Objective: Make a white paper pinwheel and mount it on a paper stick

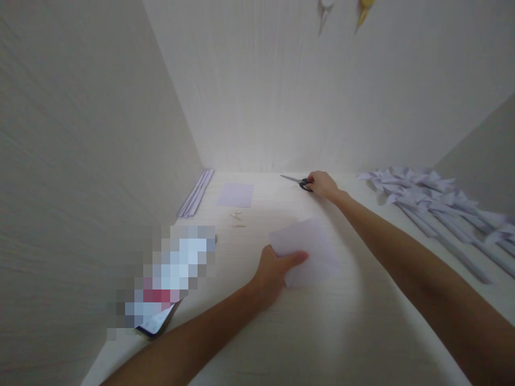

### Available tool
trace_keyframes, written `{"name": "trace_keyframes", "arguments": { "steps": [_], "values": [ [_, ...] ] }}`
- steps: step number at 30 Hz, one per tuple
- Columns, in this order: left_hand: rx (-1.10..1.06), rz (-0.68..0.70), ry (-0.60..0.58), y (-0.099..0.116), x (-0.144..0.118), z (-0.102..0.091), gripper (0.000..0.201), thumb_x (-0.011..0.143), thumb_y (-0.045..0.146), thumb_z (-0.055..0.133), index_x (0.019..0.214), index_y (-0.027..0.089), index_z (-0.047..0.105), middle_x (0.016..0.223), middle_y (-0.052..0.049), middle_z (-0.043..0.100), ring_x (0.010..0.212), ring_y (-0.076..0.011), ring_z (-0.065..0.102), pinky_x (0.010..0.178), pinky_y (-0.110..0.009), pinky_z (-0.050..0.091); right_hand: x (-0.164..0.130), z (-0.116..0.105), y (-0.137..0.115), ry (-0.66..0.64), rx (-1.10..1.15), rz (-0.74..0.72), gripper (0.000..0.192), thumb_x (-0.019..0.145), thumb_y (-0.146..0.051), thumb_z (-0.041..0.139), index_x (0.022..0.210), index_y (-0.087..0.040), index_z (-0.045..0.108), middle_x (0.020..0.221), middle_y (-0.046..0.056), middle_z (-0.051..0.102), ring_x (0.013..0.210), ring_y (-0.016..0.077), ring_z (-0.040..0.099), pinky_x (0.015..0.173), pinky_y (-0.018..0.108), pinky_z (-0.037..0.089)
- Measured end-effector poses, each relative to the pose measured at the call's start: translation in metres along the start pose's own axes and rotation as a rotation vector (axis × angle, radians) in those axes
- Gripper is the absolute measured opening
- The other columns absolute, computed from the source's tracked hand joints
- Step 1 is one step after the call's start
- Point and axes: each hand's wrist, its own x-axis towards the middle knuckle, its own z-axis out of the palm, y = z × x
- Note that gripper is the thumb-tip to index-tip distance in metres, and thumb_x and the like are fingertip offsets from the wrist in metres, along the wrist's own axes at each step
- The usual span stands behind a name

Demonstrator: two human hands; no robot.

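My left hand (277, 268) pinches a pale lilac square of paper (316, 249), thumb on top and the other fingers hidden beneath it. Near the back of the table, my right hand (322, 184) is closed on the black handles of a pair of scissors (295, 179), whose blades point left. A second lilac paper square (236, 195) lies flat at the back left. Between that square and my left hand are a few small pale pins or clips (238, 219), too small to make out exactly.
A phone (161, 316), mostly blurred out, leans at the left. Folded paper strips (196, 194) lie along the left wall. At the right are several paper pinwheels (426, 193) on rolled paper sticks (446, 249). Walls enclose the back and sides of the table (257, 343).
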Motion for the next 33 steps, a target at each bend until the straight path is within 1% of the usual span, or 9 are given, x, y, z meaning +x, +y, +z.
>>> {"name": "trace_keyframes", "arguments": {
  "steps": [9,14,18,21,23,25,27,30,33],
  "values": [
    [-0.028,0.006,0.000,0.001,0.002,0.000,0.037,0.053,0.017,0.071,0.088,0.012,0.062,0.083,-0.007,0.066,0.072,-0.0166,0.062,0.071,-0.031,0.049,-0.014,0.002,-0.012,0.022,0.072,0.068,0.018,0.072,-0.013,0.053,0.086,-0.004,0.059,0.099,0.023,0.056,0.092,0.0270,0.050,0.073,0.032,0.037],
    [0.041,0.029,0.046,0.005,0.005,-0.002,0.036,0.055,0.017,0.070,0.089,0.012,0.060,0.086,-0.008,0.066,0.071,-0.0161,0.061,0.067,-0.029,0.050,-0.034,-0.005,-0.011,0.056,0.266,0.119,0.017,0.076,-0.013,0.047,0.088,-0.004,0.056,0.093,0.021,0.058,0.087,0.0250,0.052,0.071,0.032,0.037],
    [0.138,0.004,0.040,0.013,0.009,-0.007,0.030,0.059,0.021,0.067,0.088,0.013,0.061,0.087,-0.010,0.066,0.068,-0.0163,0.061,0.063,-0.029,0.049,-0.075,-0.020,-0.008,0.014,0.513,0.118,0.025,0.081,-0.026,0.039,0.074,-0.010,0.057,0.074,0.011,0.062,0.064,0.0150,0.054,0.057,0.025,0.039],
    [0.279,0.016,0.015,0.028,0.011,-0.007,0.022,0.061,0.023,0.065,0.080,0.012,0.063,0.082,-0.009,0.067,0.066,-0.0154,0.060,0.061,-0.026,0.047,-0.123,-0.037,-0.011,-0.022,0.711,0.102,0.026,0.080,-0.036,0.040,0.076,-0.014,0.054,0.073,0.005,0.060,0.056,0.0095,0.049,0.051,0.022,0.038],
    [0.415,0.066,-0.016,0.044,0.012,-0.003,0.020,0.061,0.024,0.065,0.077,0.011,0.064,0.080,-0.009,0.067,0.066,-0.0160,0.060,0.062,-0.026,0.047,-0.155,-0.051,-0.016,-0.096,1.154,0.144,0.024,0.069,-0.040,0.055,0.070,-0.016,0.052,0.069,0.003,0.056,0.055,0.0089,0.046,0.047,0.021,0.035],
    [0.584,0.144,-0.018,0.062,0.012,0.005,0.025,0.059,0.028,0.066,0.076,0.010,0.064,0.077,-0.011,0.066,0.063,-0.0184,0.060,0.058,-0.028,0.046,-0.184,-0.066,-0.021,-0.157,1.343,0.165,0.025,0.063,-0.039,0.063,0.067,-0.017,0.053,0.066,0.001,0.052,0.054,0.0081,0.041,0.044,0.020,0.031],
    [0.686,0.272,0.034,0.080,0.011,0.015,0.030,0.055,0.030,0.068,0.076,0.009,0.065,0.077,-0.012,0.066,0.062,-0.0199,0.059,0.056,-0.029,0.045,-0.205,-0.077,-0.026,-0.178,1.408,0.173,0.023,0.065,-0.039,0.062,0.073,-0.018,0.057,0.067,0.002,0.052,0.055,0.0089,0.040,0.044,0.021,0.031],
    [0.707,0.396,0.102,0.100,0.008,0.030,0.034,0.049,0.028,0.071,0.075,0.009,0.065,0.074,-0.011,0.065,0.061,-0.0196,0.058,0.055,-0.028,0.044,-0.224,-0.082,-0.034,-0.146,1.429,0.237,0.025,0.065,-0.040,0.062,0.077,-0.018,0.060,0.066,0.003,0.052,0.057,0.0108,0.043,0.047,0.022,0.033],
    [0.707,0.407,0.040,0.107,0.007,0.038,0.030,0.052,0.026,0.069,0.077,0.009,0.065,0.072,-0.009,0.065,0.060,-0.0182,0.058,0.055,-0.027,0.043,-0.229,-0.071,-0.041,-0.102,1.462,0.230,0.026,0.062,-0.040,0.065,0.072,-0.018,0.058,0.063,0.001,0.050,0.056,0.0104,0.041,0.049,0.023,0.032]
  ]
}}
